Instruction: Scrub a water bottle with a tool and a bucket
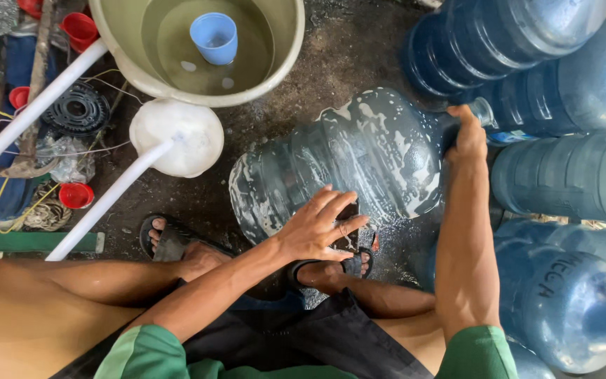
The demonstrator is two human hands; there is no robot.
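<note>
A large blue water jug [359,151] lies on its side on the wet ground, streaked with white soap foam. My left hand [320,224] presses flat on the jug's near side, with something dark under the fingers that I cannot make out. My right hand [468,133] grips the jug's neck at its right end. My feet in dark sandals [170,242] rest just in front of the jug.
A beige basin [275,56] of water with a floating blue cup [214,36] stands behind. A white lid [184,130], white pipes [106,200] and red caps [76,195] lie left. Several blue jugs [569,295] crowd the right side.
</note>
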